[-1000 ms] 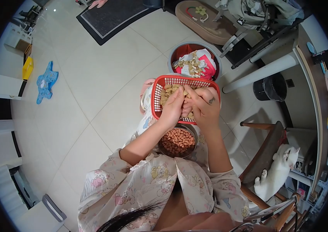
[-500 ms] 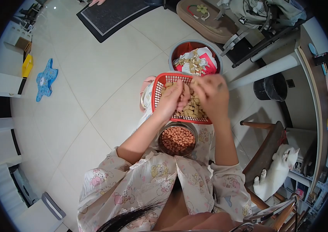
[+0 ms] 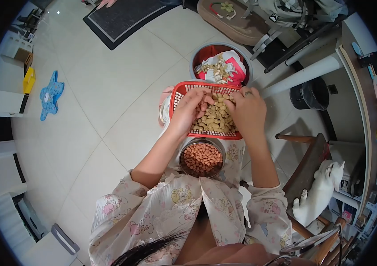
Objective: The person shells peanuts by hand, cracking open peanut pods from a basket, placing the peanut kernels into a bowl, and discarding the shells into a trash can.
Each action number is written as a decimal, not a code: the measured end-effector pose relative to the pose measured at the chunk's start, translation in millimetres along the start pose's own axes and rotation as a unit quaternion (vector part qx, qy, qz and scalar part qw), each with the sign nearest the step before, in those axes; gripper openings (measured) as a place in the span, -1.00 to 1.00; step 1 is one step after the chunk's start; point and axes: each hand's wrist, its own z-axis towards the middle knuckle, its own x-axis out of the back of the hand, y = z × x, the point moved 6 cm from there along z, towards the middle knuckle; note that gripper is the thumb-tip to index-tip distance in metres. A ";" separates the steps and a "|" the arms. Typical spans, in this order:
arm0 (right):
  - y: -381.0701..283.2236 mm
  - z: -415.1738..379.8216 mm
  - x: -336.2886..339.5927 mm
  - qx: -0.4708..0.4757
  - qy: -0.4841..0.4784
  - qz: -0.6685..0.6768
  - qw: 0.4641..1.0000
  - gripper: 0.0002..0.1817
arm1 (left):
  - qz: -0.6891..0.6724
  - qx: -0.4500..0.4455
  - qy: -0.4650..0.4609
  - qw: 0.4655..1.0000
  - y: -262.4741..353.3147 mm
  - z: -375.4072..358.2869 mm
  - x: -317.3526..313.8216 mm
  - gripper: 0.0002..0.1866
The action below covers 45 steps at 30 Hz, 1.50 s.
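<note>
A red plastic basket with lattice sides holds many unshelled peanuts. Over its left side is my left hand, palm inward, its fingers curled; what they hold is hidden. My right hand reaches over the basket's right side, thumb and bent fingers apart at the peanuts, its fingertips partly hidden. Just below the basket, on my lap, a round metal bowl contains reddish shelled peanuts.
Beyond the basket stands a grey-rimmed tub with shells and red and white wrappings inside. A white cat lies on a chair at right, near a black bin and a desk. A dark mat lies on the floor.
My hands have moved apart. The right hand has come down from near the left hand to the peanuts on the basket's right side. The left stays over the basket with curled fingers.
</note>
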 end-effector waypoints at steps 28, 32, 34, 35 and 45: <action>-14.6 -24.6 -21.0 -0.067 0.126 0.690 0.709 -0.84 | 0.171 -0.034 -0.072 0.982 -4.5 -19.2 -18.5 -0.76; -25.6 -22.4 -14.7 -0.109 0.087 0.793 0.592 -0.91 | -0.017 0.032 -0.092 0.995 -14.3 -14.2 -25.6 -0.79; -22.6 -19.3 -18.8 -0.092 0.106 0.801 0.582 -0.91 | -0.022 0.031 -0.110 0.993 -12.3 -15.6 -29.1 -0.80; -21.0 -19.5 -19.1 -0.083 0.105 0.796 0.591 -0.90 | -0.022 0.031 -0.113 0.993 -11.0 -14.8 -30.0 -0.80; -18.9 -22.4 -26.9 -0.100 0.117 0.798 0.582 -0.89 | -0.107 0.076 -0.110 0.985 -20.3 -12.6 -31.7 -0.81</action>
